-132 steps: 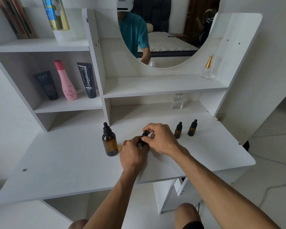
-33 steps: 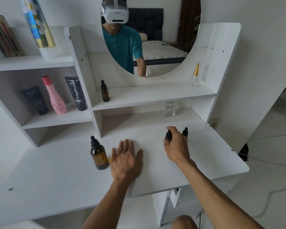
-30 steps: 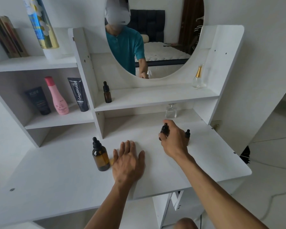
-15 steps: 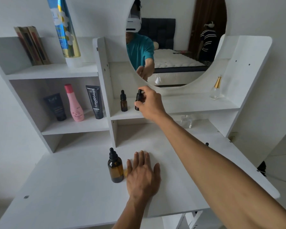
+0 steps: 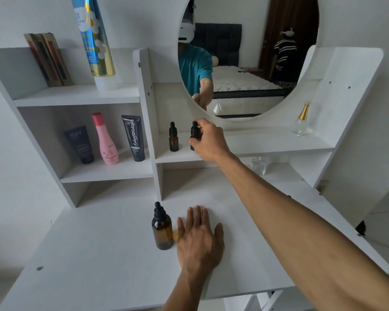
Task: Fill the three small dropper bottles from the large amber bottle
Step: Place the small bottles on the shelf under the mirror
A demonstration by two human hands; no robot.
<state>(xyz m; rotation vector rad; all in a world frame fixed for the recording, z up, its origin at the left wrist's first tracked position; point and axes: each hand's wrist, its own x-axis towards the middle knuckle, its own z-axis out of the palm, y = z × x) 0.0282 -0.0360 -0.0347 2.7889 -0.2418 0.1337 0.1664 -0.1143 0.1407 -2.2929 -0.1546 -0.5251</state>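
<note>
The right hand [image 5: 208, 141] is seen extended to the middle shelf [image 5: 267, 145] under the round mirror [image 5: 252, 63], fingers curled round a small dropper bottle [image 5: 194, 131] whose base looks to be at shelf level; contact with the shelf cannot be confirmed. A second small dropper bottle [image 5: 173, 138] is noted upright on the same shelf, just to its left, apart from it. The third is largely hidden behind the right forearm. The large amber bottle [image 5: 162, 227] is recorded upright on the desk [image 5: 99, 254], capped. The left hand [image 5: 199, 236] is laid flat on the desk just beside it, fingers straight, nothing held
</note>
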